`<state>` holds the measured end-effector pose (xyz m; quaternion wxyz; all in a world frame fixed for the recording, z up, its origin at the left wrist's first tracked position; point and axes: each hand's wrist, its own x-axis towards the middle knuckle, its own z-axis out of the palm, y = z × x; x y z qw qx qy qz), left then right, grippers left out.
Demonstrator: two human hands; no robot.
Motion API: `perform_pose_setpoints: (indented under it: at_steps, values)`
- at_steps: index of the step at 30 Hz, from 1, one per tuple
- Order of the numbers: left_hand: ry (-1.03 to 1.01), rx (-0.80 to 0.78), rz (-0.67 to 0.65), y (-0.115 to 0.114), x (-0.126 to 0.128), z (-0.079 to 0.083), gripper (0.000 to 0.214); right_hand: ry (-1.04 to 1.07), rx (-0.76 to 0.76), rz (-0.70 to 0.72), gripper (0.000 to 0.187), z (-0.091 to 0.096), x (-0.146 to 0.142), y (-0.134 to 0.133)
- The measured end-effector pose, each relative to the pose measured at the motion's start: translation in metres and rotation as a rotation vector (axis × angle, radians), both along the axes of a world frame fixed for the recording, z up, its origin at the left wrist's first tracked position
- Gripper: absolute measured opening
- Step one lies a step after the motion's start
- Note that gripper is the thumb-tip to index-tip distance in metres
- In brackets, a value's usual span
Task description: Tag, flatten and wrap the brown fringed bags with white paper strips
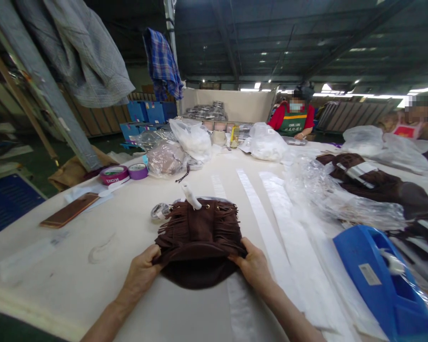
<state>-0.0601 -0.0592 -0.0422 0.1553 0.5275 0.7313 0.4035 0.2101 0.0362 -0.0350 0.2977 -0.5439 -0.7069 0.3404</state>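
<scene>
A dark brown fringed bag [201, 228] lies on the white table in front of me, its dark opening towards me. Metal eyelets run along its far edge, and a white piece [191, 197] sticks up there. My left hand [145, 266] is closed on the left side of the opening, thumb on top. On the right side, my right hand [254, 266] pinches the rim the same way. The fingers under the material are hidden. Just behind the bag's left corner lies a small clear round thing [160, 212], possibly a roll of tape.
A phone [70, 210] and tape rolls [114, 175] lie on the left. White strips [260, 209] stretch along the table right of the bag. A blue tape dispenser [374, 275] and plastic-wrapped brown goods [374, 175] are at right. A person [294, 114] works across the table.
</scene>
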Motion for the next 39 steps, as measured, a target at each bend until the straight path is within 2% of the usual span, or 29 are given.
perform_pose_setpoints:
  at_steps: [3,6,8,10,12,15,20,24,28,34,36,37,39]
  values:
    - [0.121,-0.001,0.003,-0.008,-0.001,0.024,0.028,0.011,0.019,0.016,0.014,-0.001,-0.001,0.000]
    - [0.355,0.196,-0.055,-0.005,0.012,0.061,0.050,0.012,0.036,0.030,0.014,-0.003,-0.001,0.001]
    - [0.454,0.215,-0.227,0.010,0.026,0.084,0.053,0.002,0.045,0.042,0.012,-0.004,0.000,0.001]
    - [0.527,0.046,-0.457,0.033,0.039,0.098,0.035,-0.009,0.046,0.058,0.012,-0.004,0.001,0.001]
    - [0.549,-0.016,-0.587,0.054,0.049,0.103,0.017,-0.013,0.041,0.075,0.013,-0.005,0.002,0.001]
    - [0.637,0.038,-0.663,0.065,0.059,0.093,0.003,-0.010,0.038,0.083,0.013,-0.006,0.003,0.001]
    - [0.933,0.367,-0.677,0.037,0.066,0.050,0.023,0.025,0.057,0.081,0.012,-0.010,0.005,0.001]
    - [1.085,0.542,-0.653,0.023,0.063,0.021,0.025,0.014,0.071,0.086,0.016,-0.011,0.005,-0.001]
    - [1.161,0.567,-0.571,0.028,0.060,0.015,0.020,-0.018,0.081,0.103,0.020,-0.013,0.004,0.001]
    - [1.201,0.523,-0.513,0.038,0.060,0.008,0.015,-0.103,0.116,0.126,0.024,-0.012,0.012,0.002]
    - [1.200,0.497,-0.497,0.038,0.061,0.003,0.011,-0.155,0.225,0.111,0.033,-0.008,0.016,-0.005]
    - [1.195,0.484,-0.489,0.037,0.062,0.000,0.009,-0.193,0.342,0.096,0.040,-0.006,0.016,-0.011]
    - [1.178,0.456,-0.480,0.036,0.064,-0.003,0.007,-0.277,0.684,0.108,0.051,-0.002,0.010,-0.022]
